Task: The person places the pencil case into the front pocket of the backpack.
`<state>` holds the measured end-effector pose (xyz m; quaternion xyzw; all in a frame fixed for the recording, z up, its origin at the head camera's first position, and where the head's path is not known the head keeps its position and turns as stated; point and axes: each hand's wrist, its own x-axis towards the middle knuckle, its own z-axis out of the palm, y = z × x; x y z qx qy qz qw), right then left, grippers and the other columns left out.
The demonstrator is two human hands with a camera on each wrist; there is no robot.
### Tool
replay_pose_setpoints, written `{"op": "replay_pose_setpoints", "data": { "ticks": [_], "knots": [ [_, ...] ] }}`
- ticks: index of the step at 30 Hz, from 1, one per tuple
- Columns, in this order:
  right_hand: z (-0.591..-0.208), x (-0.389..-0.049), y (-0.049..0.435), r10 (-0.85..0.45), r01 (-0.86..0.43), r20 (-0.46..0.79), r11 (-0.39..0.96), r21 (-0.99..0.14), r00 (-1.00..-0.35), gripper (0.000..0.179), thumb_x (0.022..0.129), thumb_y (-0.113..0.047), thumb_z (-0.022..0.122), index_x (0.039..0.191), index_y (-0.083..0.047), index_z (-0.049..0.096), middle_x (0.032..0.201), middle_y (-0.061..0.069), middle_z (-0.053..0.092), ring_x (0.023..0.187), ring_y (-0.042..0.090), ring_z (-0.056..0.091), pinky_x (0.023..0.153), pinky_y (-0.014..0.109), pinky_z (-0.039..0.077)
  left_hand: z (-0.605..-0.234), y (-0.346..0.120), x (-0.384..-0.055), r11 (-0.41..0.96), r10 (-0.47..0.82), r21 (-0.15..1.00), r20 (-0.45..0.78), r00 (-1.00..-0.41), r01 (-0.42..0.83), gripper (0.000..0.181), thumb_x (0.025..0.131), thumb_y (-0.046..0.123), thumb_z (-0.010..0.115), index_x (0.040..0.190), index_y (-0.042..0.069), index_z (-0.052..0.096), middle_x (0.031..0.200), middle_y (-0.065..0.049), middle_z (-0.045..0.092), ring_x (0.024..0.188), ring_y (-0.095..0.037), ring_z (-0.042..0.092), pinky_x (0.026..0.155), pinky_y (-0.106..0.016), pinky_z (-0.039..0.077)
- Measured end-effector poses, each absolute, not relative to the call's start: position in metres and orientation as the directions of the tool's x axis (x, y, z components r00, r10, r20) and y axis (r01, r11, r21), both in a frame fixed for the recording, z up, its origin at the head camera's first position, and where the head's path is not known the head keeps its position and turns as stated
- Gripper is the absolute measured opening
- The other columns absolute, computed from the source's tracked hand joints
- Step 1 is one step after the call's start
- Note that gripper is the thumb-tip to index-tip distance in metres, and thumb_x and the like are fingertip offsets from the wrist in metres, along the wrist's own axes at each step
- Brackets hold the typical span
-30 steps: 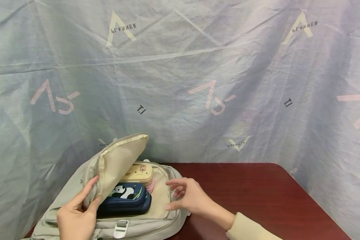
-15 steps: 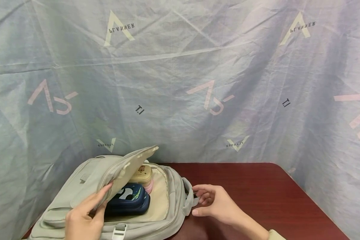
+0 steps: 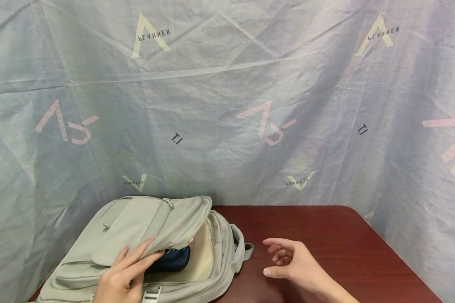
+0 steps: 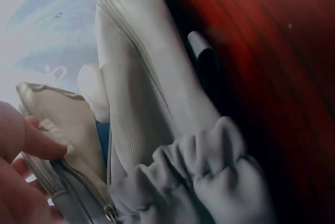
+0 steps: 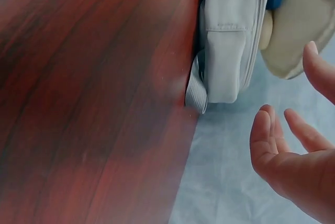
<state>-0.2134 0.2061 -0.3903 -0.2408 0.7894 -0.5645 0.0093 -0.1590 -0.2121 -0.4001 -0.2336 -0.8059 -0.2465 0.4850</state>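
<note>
A light grey-green backpack lies on the table with its front flap partly lowered over the opening. My left hand holds the flap's near edge; in the left wrist view the thumb lies on the cream lining and the fingers are behind it. Under the flap a navy case still shows at one end. The yellow case is hidden in the head view; a cream rounded end shows in the right wrist view. My right hand hovers right of the backpack, fingers loosely bent, holding nothing.
The dark red table extends to the right of the backpack. A top loop handle sticks out toward my right hand. A white buckle sits on the near side. Behind hangs a grey printed cloth.
The flap has come down to the right with my left hand, covering the yellow case and most of the navy one. My right hand has moved right, away from the backpack.
</note>
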Motion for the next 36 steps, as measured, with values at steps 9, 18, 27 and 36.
{"op": "replay_pose_setpoints", "data": {
  "ticks": [9,18,27,36],
  "knots": [
    [-0.388,-0.206,0.222,-0.368,-0.364,0.255,0.264,-0.894,-0.894,0.062,0.084,-0.011,0.09,0.138,0.003,0.064,0.111,0.014,0.064,0.089,0.016,0.064,0.078,0.029,0.057,-0.4,-0.207,-0.152,0.732,0.314,0.09,0.835,-0.452,0.676,0.056,0.072,-0.01,0.06,0.095,0.041,0.071,0.137,0.005,0.069,0.119,-0.01,0.067,0.08,-0.071,0.051],
    [-0.382,-0.206,0.23,-0.36,-0.42,0.298,0.333,-0.845,-0.884,0.057,0.084,-0.015,0.09,0.135,-0.003,0.068,0.111,0.013,0.065,0.091,0.02,0.065,0.078,0.031,0.057,-0.407,-0.199,-0.154,0.712,0.423,-0.059,0.831,-0.361,0.699,0.044,0.111,0.027,0.03,0.083,0.037,0.063,0.129,0.003,0.073,0.105,-0.026,0.074,0.071,-0.076,0.051],
    [-0.364,-0.209,0.234,-0.354,-0.536,0.404,0.506,-0.675,-0.843,0.049,0.084,-0.024,0.092,0.128,-0.016,0.074,0.112,-0.002,0.068,0.09,0.015,0.062,0.077,0.032,0.056,-0.406,-0.194,-0.151,0.765,0.472,-0.131,0.78,-0.411,0.63,0.032,0.111,0.037,0.051,0.08,0.035,0.057,0.123,0.009,0.075,0.106,-0.022,0.073,0.077,-0.072,0.052],
    [-0.339,-0.22,0.235,-0.324,-0.546,0.503,0.74,-0.392,-0.801,0.053,0.087,-0.036,0.089,0.133,-0.019,0.071,0.133,0.003,0.063,0.12,0.03,0.061,0.096,0.057,0.05,-0.354,-0.193,-0.155,0.798,0.357,0.121,0.695,-0.625,0.59,0.034,0.073,0.005,0.078,0.085,0.036,0.07,0.098,0.028,0.069,0.088,-0.006,0.069,0.084,-0.059,0.057]
  ]
}}
